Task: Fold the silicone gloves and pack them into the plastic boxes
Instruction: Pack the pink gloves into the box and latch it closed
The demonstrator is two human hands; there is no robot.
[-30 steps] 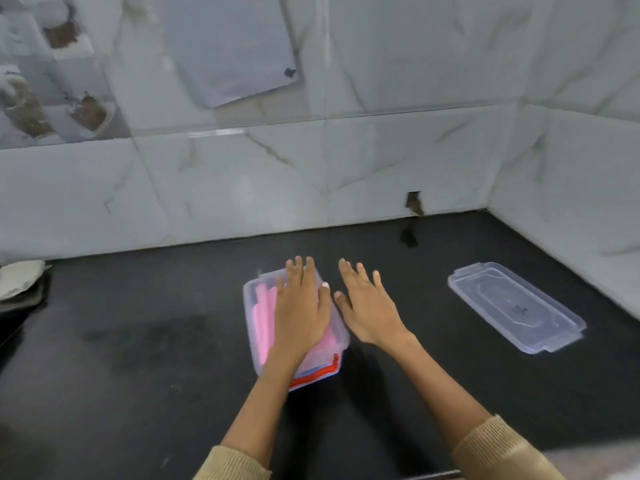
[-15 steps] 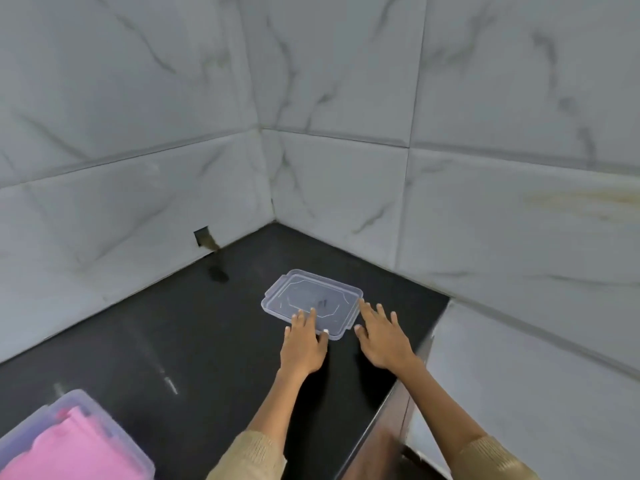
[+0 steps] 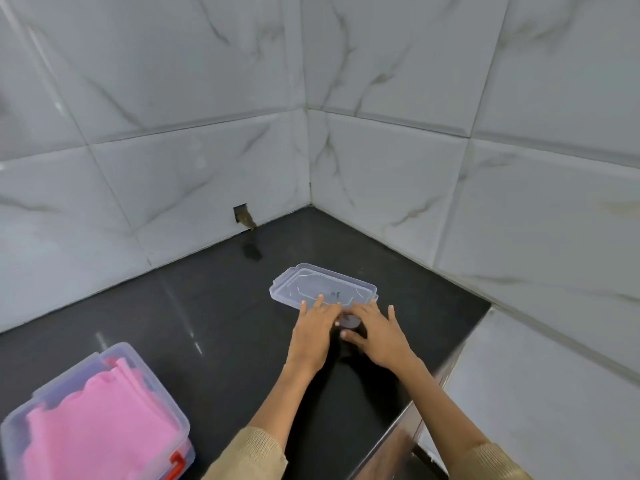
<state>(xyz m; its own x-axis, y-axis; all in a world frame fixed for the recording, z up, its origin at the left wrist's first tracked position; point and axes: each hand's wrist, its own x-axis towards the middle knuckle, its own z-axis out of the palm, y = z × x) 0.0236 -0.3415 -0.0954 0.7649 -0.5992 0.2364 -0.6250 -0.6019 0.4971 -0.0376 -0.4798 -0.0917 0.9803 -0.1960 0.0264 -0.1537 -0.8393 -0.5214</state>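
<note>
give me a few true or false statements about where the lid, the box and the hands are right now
1. Both hands are at the near edge of the clear lid. True: the left hand and right hand have fingers on it.
2. The lid is already on the box. False: it lies on the black counter, apart from the plastic box.
3. The box holds folded pink gloves. True.
4. The box sits to the right of the hands. False: it is at the lower left.
5. The box has red latches. True.

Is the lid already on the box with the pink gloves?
No, the clear lid lies on the dark counter under both hands, apart from the open box.
</note>
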